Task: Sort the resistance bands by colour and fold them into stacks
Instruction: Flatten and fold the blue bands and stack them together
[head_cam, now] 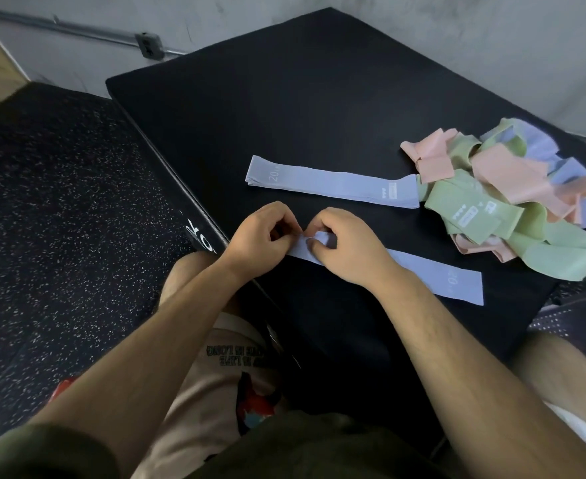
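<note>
Nearest us, two forearms reach from the lap over the front edge of the black table (284, 108). The left hand (262, 236) has its fingers curled and pinches the very end of a light blue band (436, 274). The right hand (348, 248) is close beside the left at that same end, thumb and fingertips nipping a small raised fold. The rest of the band lies flat on the table and runs off right, with its printed "20" end free.

We judge the two-hand pinch is there to line up the edges before the band is doubled over. The stuff looks thin and stretchy and likely slips, so both layers need holding together. Working close to the table edge keeps the reach short and gives a flat surface to crease against.

Past the hands and apart from them, a blue stack (333, 184) lies flat, roughly parallel to the held band. It looks like more than one layer at its ends. We take it as the blue pile already started, parked clear of the work spot. Its right end touches the heap (512, 198), a tangle of pink, green and blue bands at the table's right side, unsorted. Only blue seems begun, so we rate the task as early.

Left of the table is speckled floor (60, 219). At the far back is a grey wall with an outlet (150, 46).
</note>
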